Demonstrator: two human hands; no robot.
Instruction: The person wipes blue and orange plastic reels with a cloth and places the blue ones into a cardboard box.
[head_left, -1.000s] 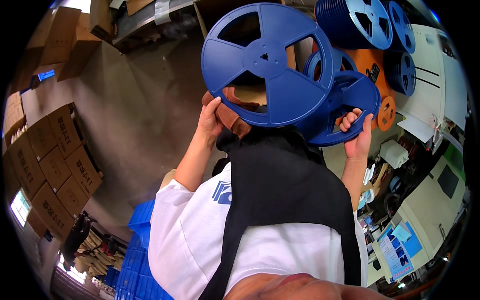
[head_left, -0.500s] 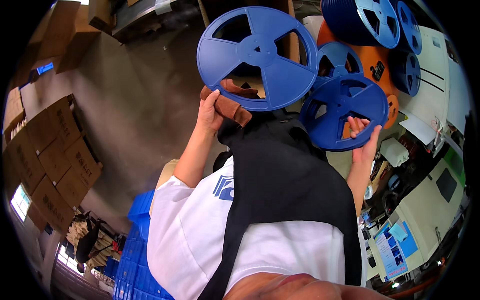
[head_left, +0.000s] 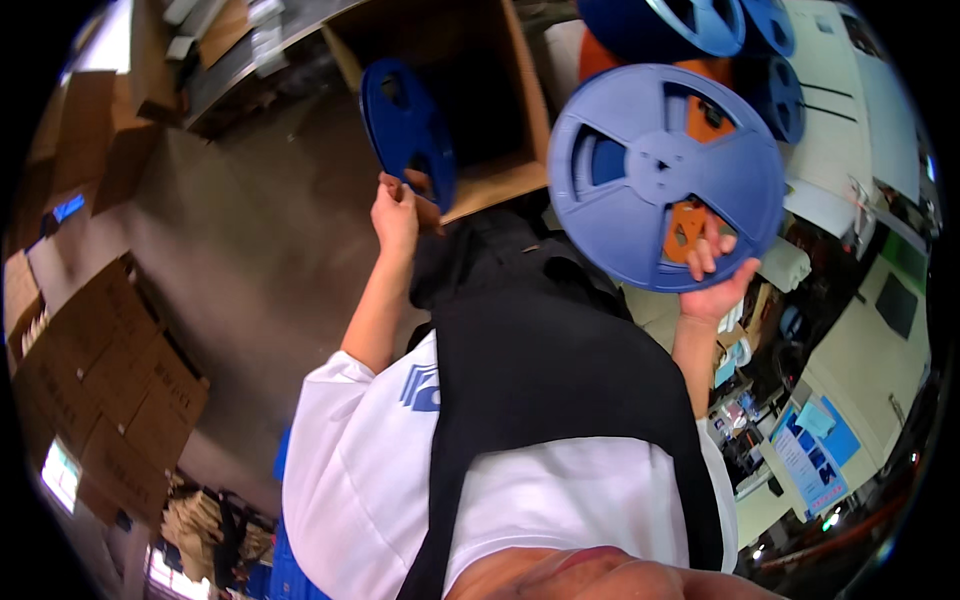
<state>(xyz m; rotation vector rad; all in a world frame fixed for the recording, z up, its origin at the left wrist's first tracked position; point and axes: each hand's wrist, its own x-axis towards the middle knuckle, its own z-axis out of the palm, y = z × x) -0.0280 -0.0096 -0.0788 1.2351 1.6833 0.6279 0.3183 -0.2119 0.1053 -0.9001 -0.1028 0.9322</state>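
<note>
My left hand [head_left: 396, 218] is closed on the lower edge of a blue plastic reel [head_left: 395, 125], which is turned nearly edge-on beside an open cardboard box [head_left: 507, 190]. A brown cloth [head_left: 428, 215] is bunched between that hand and the reel, mostly hidden by them. On the right, my right hand [head_left: 718, 285] grips the lower rim of a second blue reel [head_left: 610, 235], its fingers showing through one of the cut-outs. This reel's flat face, with a hub in the middle, is turned up into view.
Behind the right reel stand more blue reels [head_left: 775, 95] by an orange surface [head_left: 590, 58]. A pale machine [head_left: 835, 120] is at far right. Stacked cartons [head_left: 115, 390] lie left, and blue crates [head_left: 290, 560] are at lower left.
The left reel has swung from face-on to nearly edge-on and moved left, uncovering the box. The right reel has tilted face-on and shifted slightly left and upward.
</note>
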